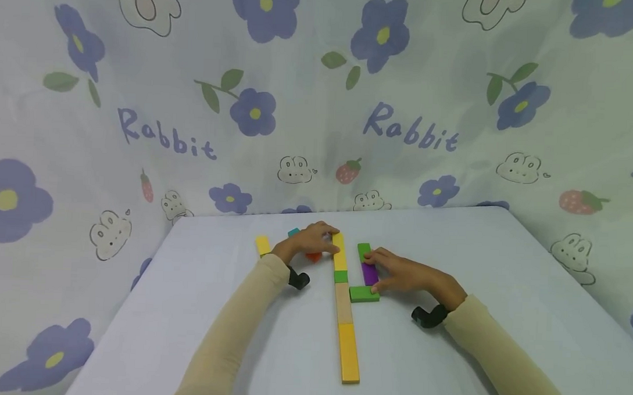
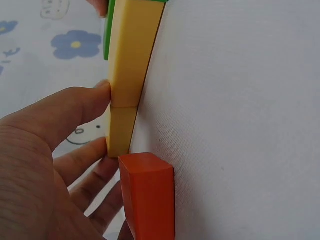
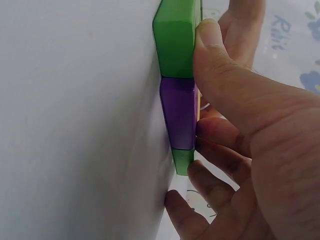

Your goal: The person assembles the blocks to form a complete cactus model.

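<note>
A pale cloth (image 1: 309, 116), printed with purple flowers (image 1: 253, 112), rabbits (image 1: 295, 170) and strawberries (image 1: 349, 172), rises behind the table (image 1: 420, 364) and along its left and right sides. The table is white.

Table (image 1: 451, 243): white
Cloth (image 1: 314, 110): pale, hanging behind the table and at both sides
Flowers (image 1: 253, 112): purple, yellow centres
Leaves (image 1: 334, 60): green
Lettering (image 1: 410, 129): "Rabbit", twice, purple
Rabbits (image 1: 294, 172): outlined
Strawberries (image 1: 347, 173): red, green tops
</note>
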A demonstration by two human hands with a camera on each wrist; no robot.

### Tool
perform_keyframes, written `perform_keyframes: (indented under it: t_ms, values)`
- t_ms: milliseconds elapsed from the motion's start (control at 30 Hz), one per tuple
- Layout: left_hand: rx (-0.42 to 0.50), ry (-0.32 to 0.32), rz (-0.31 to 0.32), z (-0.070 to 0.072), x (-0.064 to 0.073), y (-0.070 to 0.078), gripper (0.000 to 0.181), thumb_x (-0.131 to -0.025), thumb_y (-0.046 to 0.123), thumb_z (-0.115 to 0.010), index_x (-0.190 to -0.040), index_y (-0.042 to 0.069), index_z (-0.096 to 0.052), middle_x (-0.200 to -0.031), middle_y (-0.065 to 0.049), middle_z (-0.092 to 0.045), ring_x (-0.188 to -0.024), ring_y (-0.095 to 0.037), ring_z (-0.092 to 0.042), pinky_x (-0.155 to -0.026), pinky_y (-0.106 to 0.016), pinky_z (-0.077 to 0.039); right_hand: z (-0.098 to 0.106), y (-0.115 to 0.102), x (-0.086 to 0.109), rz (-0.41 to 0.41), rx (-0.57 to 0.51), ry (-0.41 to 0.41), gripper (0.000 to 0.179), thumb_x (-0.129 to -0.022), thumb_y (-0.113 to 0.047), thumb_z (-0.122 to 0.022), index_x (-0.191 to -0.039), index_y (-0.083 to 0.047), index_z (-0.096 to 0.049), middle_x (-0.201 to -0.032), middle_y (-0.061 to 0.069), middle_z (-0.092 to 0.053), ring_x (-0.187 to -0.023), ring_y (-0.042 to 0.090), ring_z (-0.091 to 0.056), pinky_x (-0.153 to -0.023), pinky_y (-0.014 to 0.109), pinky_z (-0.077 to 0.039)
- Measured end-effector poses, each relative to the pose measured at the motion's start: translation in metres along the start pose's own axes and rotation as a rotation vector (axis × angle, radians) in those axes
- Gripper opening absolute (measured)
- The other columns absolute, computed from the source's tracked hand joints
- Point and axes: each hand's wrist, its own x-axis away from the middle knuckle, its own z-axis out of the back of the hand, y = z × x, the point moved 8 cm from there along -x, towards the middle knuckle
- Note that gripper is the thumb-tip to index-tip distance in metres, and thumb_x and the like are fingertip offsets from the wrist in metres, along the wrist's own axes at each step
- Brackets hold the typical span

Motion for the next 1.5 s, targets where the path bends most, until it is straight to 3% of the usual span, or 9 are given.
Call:
perform_keyframes:
  t_ms: [533,733,967,1133,1333,1500]
  values:
    - [-0.025,0.009,-0.017,-0.006,0.008,0.001,0.068,-0.09,0.051,-0.068,-0.149,0.021,-0.048,-0.147,-0.007,-0.047,-0.137,-0.028,-0.042,-0.116,-0.051,-0.035,-0.003,-0.006,0.004,0.035,0.045,0.001,0.075,-0.086,-0.047,-0.075,-0.145,-0.011,-0.046,-0.147,0.005,-0.043,-0.135,0.022,-0.045,-0.116,0.047,-0.038]
    - [-0.011,0.07,-0.048,-0.004,0.016,0.005,0.07,-0.094,0.047,-0.066,-0.152,0.015,-0.042,-0.144,-0.011,-0.05,-0.135,-0.028,-0.047,-0.115,-0.048,-0.038,-0.004,-0.006,0.003,0.028,0.03,-0.002,0.073,-0.086,-0.045,-0.076,-0.144,-0.013,-0.047,-0.146,0.005,-0.043,-0.135,0.022,-0.045,-0.116,0.047,-0.038]
    - [-0.035,0.239,-0.074,0.014,0.05,0.019,0.05,-0.099,0.041,-0.061,-0.14,0.013,-0.056,-0.142,-0.01,-0.05,-0.133,-0.03,-0.046,-0.111,-0.052,-0.04,-0.003,-0.008,0.005,0.033,0.024,0.002,0.072,-0.085,-0.045,-0.076,-0.142,-0.011,-0.048,-0.146,0.007,-0.043,-0.135,0.025,-0.044,-0.115,0.049,-0.038]
    - [-0.085,0.294,-0.081,0.027,0.077,0.016,0.044,-0.098,0.039,-0.063,-0.134,0.013,-0.06,-0.139,-0.007,-0.054,-0.132,-0.029,-0.047,-0.11,-0.051,-0.04,0.001,-0.006,0.006,0.053,0.056,0.014,0.073,-0.086,-0.046,-0.076,-0.144,-0.011,-0.046,-0.145,0.007,-0.043,-0.133,0.024,-0.047,-0.114,0.05,-0.039]
    - [-0.043,0.329,-0.067,0.04,0.104,-0.008,0.039,-0.098,0.027,-0.066,-0.131,0.007,-0.062,-0.129,-0.015,-0.06,-0.122,-0.033,-0.055,-0.104,-0.05,-0.047,0.004,-0.006,0.005,0.046,0.011,0.023,0.074,-0.086,-0.043,-0.077,-0.144,-0.01,-0.045,-0.146,0.009,-0.042,-0.136,0.027,-0.044,-0.115,0.052,-0.037]
    - [-0.006,0.303,0.023,0.039,0.125,-0.04,0.033,-0.095,0.017,-0.068,-0.126,0.006,-0.065,-0.118,-0.014,-0.063,-0.112,-0.029,-0.06,-0.095,-0.046,-0.052,-0.003,-0.005,0.005,0.023,-0.019,0.004,0.074,-0.084,-0.044,-0.078,-0.144,-0.012,-0.047,-0.147,0.005,-0.042,-0.139,0.025,-0.042,-0.116,0.05,-0.037]
